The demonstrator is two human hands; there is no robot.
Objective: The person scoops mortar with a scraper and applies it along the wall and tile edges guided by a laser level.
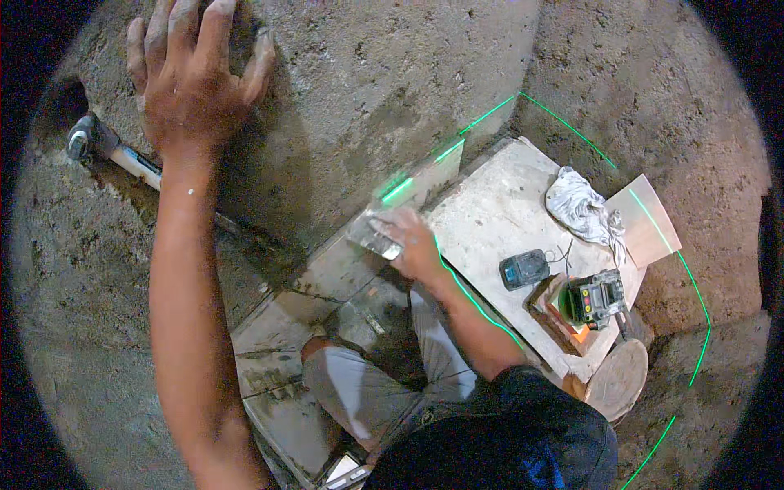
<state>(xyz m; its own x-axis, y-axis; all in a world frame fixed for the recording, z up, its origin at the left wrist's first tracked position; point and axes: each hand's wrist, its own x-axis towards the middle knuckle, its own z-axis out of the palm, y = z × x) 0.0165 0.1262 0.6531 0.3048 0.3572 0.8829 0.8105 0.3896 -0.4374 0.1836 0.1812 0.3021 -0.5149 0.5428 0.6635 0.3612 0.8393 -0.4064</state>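
Observation:
My left hand [194, 90] lies spread against the rough cement wall [392, 57], its fingers stretched toward the top edge. My right hand [412, 241], slightly blurred, is closed round a flat grey block-like piece [377, 237]; its exact kind is unclear. That piece is at the upper edge of the row of tiles [322, 273] along the wall's foot. Just beyond it a pale tile [441, 171] stands against the wall, crossed by a bright green laser line. My right fingertips are partly hidden by blur and the held piece.
A white board [490, 196] on the right carries a crumpled cloth [576, 204], a dark battery pack [524, 269] and a laser level [596, 298] on blocks. A tile [645, 220] leans at the right wall. A pipe [135, 163] juts beside my left forearm.

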